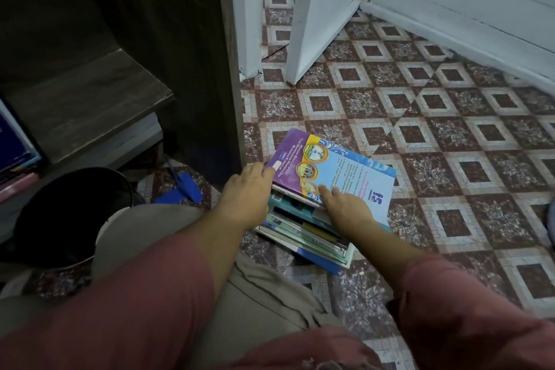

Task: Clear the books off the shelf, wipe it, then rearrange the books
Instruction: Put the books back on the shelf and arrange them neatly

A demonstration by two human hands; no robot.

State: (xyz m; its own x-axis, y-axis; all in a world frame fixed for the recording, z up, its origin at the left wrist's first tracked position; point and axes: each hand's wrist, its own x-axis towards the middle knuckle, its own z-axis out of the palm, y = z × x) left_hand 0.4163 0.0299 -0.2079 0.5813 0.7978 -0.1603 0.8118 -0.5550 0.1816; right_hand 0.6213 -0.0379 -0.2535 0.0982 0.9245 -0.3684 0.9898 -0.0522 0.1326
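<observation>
With our right hand (pixel 345 204) flat on the top book (pixel 354 165), left hand (pixel 246 189) at its spine, grip unclear, we should square the stack (pixel 312 234) before lifting.

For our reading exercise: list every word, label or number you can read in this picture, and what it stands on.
"Kurikulum", probably: in the purple title on the top book; the rest is blurred.
Blue logo on its cover: characters unclear.
Its heading and bullet lines: too small to read.
Blue book at the left edge: too dark to read.
</observation>
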